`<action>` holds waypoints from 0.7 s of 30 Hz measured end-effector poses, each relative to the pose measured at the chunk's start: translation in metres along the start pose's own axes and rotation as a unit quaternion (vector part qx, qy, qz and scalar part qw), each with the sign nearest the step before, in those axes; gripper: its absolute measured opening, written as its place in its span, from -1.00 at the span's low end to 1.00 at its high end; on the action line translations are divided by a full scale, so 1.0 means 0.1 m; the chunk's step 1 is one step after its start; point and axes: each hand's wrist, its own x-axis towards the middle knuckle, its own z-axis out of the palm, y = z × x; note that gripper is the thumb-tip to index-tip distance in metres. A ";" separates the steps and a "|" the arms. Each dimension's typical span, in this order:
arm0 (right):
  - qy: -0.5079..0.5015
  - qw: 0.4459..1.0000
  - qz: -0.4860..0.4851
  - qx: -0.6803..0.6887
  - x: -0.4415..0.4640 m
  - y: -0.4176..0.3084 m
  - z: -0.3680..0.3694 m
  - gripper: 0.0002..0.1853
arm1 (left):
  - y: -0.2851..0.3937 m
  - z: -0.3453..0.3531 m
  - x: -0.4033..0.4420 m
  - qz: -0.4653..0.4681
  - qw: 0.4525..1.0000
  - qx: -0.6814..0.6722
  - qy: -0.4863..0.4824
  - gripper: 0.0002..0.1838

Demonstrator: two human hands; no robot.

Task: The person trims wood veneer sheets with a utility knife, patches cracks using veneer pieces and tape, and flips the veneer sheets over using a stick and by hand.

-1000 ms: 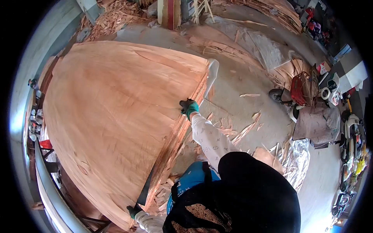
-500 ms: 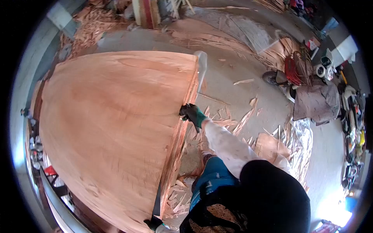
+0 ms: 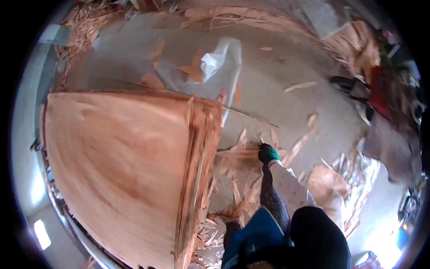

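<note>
My right hand (image 3: 268,154), in a dark glove with a green cuff, is held over the floor to the right of a stack of thin wood sheets (image 3: 121,166). Its fingers look curled closed; blur hides whether anything is in them. The hand is apart from the stack. Pale reddish-brown grain covers the top sheet, and layered, ragged edges (image 3: 190,179) show along the stack's right side. Of my left hand (image 3: 146,267), only dark gloved fingertips show at the bottom border, by the near part of the stack. The rest of it is out of view.
Torn wood strips (image 3: 242,193) litter the floor beside the stack. Crumpled clear plastic (image 3: 226,58) lies beyond it, with a thin stick (image 3: 251,117) near its corner. A cloth-draped object (image 3: 392,148) stands at the right. A metal rail (image 3: 83,237) runs along the left.
My right hand has left the sheet's edge and moved right. My left hand has mostly dropped out of view. The view has shifted, and more floor and plastic show beyond the stack.
</note>
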 end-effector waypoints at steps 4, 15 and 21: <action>-0.054 0.981 -0.033 -0.185 1.43 0.57 0.85 -0.57 | 1.21 0.80 1.07 0.032 0.927 -0.369 -0.064 -0.39; -0.042 0.998 0.047 -0.030 3.17 1.51 1.49 -0.52 | 2.32 1.34 1.14 0.104 0.993 -0.003 -0.057 -0.37; -0.018 0.989 -0.031 -0.143 3.35 1.50 1.45 -0.83 | 2.28 1.30 1.17 0.098 0.993 0.011 -0.066 -0.36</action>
